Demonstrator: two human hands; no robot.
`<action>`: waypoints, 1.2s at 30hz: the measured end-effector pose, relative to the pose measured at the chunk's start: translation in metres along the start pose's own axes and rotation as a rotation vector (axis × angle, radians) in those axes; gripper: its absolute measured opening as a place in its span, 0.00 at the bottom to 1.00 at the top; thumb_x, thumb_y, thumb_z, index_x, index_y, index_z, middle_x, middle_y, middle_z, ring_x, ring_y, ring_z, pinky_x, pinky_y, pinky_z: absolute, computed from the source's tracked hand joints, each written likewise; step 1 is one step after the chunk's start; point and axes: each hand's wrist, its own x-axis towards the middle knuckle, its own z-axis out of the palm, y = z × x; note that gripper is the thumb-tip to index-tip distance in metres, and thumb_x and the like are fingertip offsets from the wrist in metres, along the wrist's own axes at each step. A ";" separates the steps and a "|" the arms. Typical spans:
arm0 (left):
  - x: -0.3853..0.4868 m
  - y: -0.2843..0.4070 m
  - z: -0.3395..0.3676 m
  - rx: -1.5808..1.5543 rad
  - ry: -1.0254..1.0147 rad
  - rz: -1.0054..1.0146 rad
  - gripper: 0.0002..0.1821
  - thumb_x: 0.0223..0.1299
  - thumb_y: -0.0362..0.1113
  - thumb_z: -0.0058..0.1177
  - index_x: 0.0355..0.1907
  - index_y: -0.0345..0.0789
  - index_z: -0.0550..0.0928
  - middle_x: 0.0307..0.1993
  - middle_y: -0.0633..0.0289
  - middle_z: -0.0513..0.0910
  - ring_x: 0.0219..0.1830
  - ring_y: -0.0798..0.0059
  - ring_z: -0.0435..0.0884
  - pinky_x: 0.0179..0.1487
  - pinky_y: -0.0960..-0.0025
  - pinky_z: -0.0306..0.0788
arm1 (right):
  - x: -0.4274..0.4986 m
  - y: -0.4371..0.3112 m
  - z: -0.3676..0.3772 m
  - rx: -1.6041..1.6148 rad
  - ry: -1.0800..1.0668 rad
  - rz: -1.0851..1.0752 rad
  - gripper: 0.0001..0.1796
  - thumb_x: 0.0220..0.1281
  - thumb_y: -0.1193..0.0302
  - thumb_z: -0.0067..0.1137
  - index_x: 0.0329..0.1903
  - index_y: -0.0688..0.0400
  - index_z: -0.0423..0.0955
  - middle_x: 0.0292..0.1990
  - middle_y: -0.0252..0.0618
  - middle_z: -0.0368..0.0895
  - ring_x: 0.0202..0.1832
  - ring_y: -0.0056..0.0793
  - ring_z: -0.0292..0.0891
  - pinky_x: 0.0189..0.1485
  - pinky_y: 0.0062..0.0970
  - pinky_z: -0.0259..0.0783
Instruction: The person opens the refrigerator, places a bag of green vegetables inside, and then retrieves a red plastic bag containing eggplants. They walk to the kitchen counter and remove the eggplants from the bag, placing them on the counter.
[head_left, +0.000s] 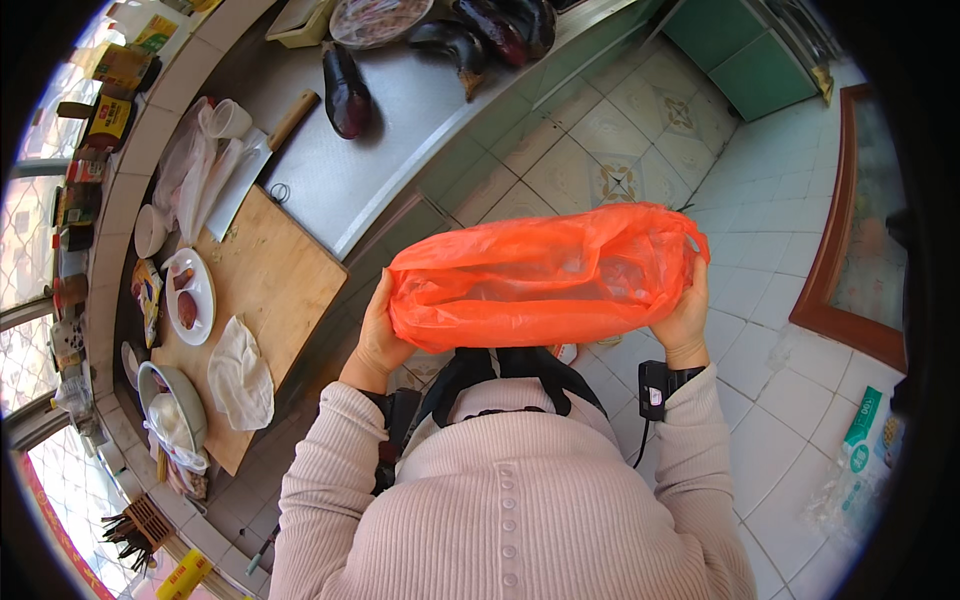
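A large orange-red plastic bag (540, 277) is stretched sideways in front of my body, its folded opening facing up. My left hand (381, 326) grips its left end, with the fingers hidden under the plastic. At the other end my right hand (686, 307) holds the bag, its fingers also mostly covered. The thin plastic is partly see-through around the middle; what lies inside, if anything, I cannot tell. Both hands are in the air over the tiled floor, beside the counter.
On the left, the metal counter (405, 127) holds a wooden cutting board (277, 277), a cleaver (244, 172), a white oval plate (201, 281), a white cloth (241, 375), a bowl (180, 405) and several eggplants (346, 94). A brown-framed panel (832, 322) is at the right.
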 end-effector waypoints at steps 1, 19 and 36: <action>-0.001 0.000 0.001 -0.009 0.004 -0.004 0.32 0.67 0.58 0.40 0.63 0.35 0.66 0.62 0.56 0.71 0.63 0.59 0.69 0.67 0.55 0.61 | 0.000 0.000 -0.001 0.030 -0.086 0.010 0.30 0.72 0.49 0.29 0.64 0.55 0.61 0.63 0.38 0.66 0.64 0.38 0.62 0.66 0.41 0.59; -0.017 0.003 -0.010 -0.085 -0.073 -0.067 0.32 0.68 0.56 0.39 0.63 0.32 0.65 0.61 0.53 0.72 0.61 0.58 0.72 0.64 0.52 0.65 | 0.010 0.013 0.011 -0.096 0.135 0.017 0.32 0.74 0.50 0.23 0.66 0.61 0.58 0.65 0.42 0.63 0.67 0.40 0.58 0.69 0.39 0.54; -0.039 0.005 -0.024 0.498 0.076 0.095 0.25 0.64 0.39 0.51 0.63 0.38 0.67 0.58 0.64 0.73 0.58 0.74 0.73 0.56 0.66 0.70 | 0.019 0.028 -0.001 -0.240 -0.029 0.156 0.28 0.73 0.54 0.35 0.65 0.61 0.61 0.61 0.41 0.69 0.62 0.36 0.66 0.66 0.36 0.61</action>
